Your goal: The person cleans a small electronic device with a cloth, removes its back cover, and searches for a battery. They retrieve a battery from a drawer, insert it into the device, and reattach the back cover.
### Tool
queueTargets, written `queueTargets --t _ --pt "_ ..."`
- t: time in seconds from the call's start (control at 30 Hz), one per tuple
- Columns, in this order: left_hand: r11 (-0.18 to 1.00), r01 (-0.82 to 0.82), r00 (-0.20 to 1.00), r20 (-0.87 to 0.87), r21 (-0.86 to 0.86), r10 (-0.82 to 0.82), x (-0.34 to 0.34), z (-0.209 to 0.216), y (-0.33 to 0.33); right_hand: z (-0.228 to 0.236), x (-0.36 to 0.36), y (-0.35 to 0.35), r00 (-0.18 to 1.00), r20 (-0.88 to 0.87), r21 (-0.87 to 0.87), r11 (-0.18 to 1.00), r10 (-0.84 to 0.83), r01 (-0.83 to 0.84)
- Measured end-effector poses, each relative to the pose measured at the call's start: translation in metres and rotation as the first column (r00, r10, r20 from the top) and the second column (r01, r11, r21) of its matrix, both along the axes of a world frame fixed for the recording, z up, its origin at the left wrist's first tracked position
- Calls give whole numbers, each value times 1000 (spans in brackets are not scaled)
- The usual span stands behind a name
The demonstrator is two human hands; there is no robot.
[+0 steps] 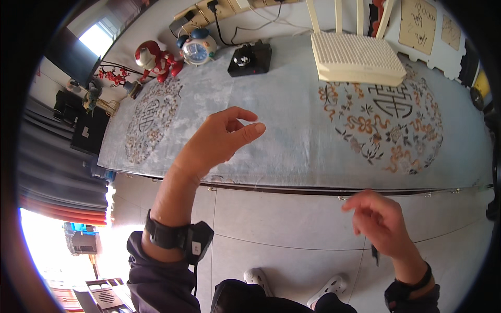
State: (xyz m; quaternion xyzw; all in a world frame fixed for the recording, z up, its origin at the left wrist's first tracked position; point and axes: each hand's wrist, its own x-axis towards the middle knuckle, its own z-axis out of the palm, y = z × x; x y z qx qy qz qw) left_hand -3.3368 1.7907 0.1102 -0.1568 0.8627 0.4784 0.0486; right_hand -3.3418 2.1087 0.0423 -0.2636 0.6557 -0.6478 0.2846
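Above the blue-grey tablecloth (282, 151) hovers my left hand (222, 135). Its thumb and index finger are apart, and nothing shows between them. Beyond it stands a black box with a dark rounded item (243, 56) on top. My right hand (378, 221) is lower, in front of the table's near edge and over the floor. Its index finger points left while the other fingers curl loosely, with no held object visible. A small dark piece (374, 254) hangs below that hand; I cannot tell what it is.
A white router (360, 60) with upright antennas stands at the back right. Along the back left are a red-and-white figurine (155, 58) and an alarm clock (198, 51). Black cables (222, 34) run along the wall. Two light clogs (331, 288) are on the tiled floor.
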Motion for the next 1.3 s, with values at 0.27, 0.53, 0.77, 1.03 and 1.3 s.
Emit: queueTargets --t 0.27,0.53,0.77,1.03,1.3 --pt "862 -20 988 123 -507 95 -6 -33 -45 -30 41 2 842 299 44 888 -449 458" --pt "837 -37 996 46 -546 74 18 -58 -33 -55 128 44 549 575 517 790 -606 330" --pt "956 -293 926 -244 12 287 56 -50 -38 -47 167 33 696 539 519 838 -473 167" --pt "251 -812 574 644 527 505 290 -44 61 -38 138 12 920 262 619 782 -293 73" --pt "-25 -776 571 718 630 398 378 -112 130 -153 53 -126 906 -396 708 580 -147 403"
